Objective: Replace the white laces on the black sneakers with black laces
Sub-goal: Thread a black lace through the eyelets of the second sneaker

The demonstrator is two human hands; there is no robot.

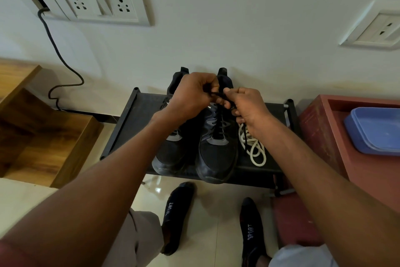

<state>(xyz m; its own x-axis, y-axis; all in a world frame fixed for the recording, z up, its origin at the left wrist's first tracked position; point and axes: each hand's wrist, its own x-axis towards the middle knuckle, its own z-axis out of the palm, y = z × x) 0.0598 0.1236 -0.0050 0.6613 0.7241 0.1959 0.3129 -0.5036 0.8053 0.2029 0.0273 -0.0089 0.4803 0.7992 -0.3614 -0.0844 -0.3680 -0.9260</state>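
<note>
Two black sneakers stand side by side on a black shoe rack (132, 119). The right sneaker (216, 154) carries a black lace (218, 125) through its eyelets. The left sneaker (171, 154) is partly hidden by my left forearm. My left hand (192, 93) and my right hand (246, 106) meet above the right sneaker's tongue, and each pinches an end of the black lace. A loose white lace (254, 147) lies coiled on the rack just right of the right sneaker, under my right hand.
A red cabinet (320, 128) with a blue plastic tray (374, 130) stands right of the rack. A wooden unit (43, 132) stands at the left. A black cable (56, 50) hangs from the wall sockets (97, 2). My socked feet (177, 217) are on the tiled floor.
</note>
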